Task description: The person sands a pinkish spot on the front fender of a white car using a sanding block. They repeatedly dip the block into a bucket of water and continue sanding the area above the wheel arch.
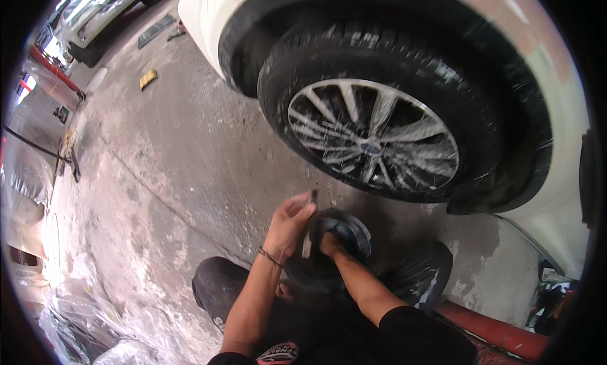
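My left hand [289, 223], a dark band at its wrist, is closed around a flat, narrow block [307, 246] held on edge. The block is greyish, with a dark upper end; its exact kind is not clear. Just to its right, my right hand [330, 243] reaches down into a round blue-grey bucket [362, 234] on the floor between my knees. The fingers of that hand are hidden inside the bucket, so what they touch does not show.
Ahead stands a white car's wheel [373, 143] under a dusty fender [550, 42]. A yellow piece [148, 80] lies on the concrete floor at the far left. Crumpled plastic sheeting [114, 321] is at the lower left; a red beam [493, 330] is at the lower right.
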Tool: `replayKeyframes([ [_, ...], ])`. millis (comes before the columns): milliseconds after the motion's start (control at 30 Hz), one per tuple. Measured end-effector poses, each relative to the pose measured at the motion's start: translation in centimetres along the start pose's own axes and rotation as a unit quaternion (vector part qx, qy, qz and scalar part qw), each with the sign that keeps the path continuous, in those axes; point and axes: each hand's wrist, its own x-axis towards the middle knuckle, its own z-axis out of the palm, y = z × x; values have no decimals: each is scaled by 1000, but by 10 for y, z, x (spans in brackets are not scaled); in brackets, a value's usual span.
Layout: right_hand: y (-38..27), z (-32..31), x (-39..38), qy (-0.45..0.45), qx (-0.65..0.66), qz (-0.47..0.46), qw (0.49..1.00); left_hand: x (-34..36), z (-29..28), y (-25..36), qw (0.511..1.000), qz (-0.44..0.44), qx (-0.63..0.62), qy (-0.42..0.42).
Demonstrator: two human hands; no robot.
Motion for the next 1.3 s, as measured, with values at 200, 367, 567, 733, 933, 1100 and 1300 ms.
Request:
replayKeyframes([
  [200, -112, -143, -87, -10, 160, 20, 987, -17, -55, -5, 983, -72, 9, 170],
  [367, -227, -286, -200, -17, 233, -91, 968, -80, -8, -49, 972, -143, -117, 143],
  [567, -347, -489, -317, 45, 87, -57, 994, -106, 120, 28, 947, -139, -288, 39],
  [733, -413, -703, -399, 146, 8, -63, 987, -110, 249, 197, 976, -66, -207, -35],
  [933, -448, -883, -446, 114, 34, -216, 969, -164, 400, 393, 987, 63, -134, 59],
  [1100, -431, -1000, -419, 191, -133, -331, 914, -125, 453, 410, 927, 156, -138, 313],
  [1300, -435, -1059, -344, 101, -288, -505, 807, -109, 459, 434, 872, 218, 10, 439],
])
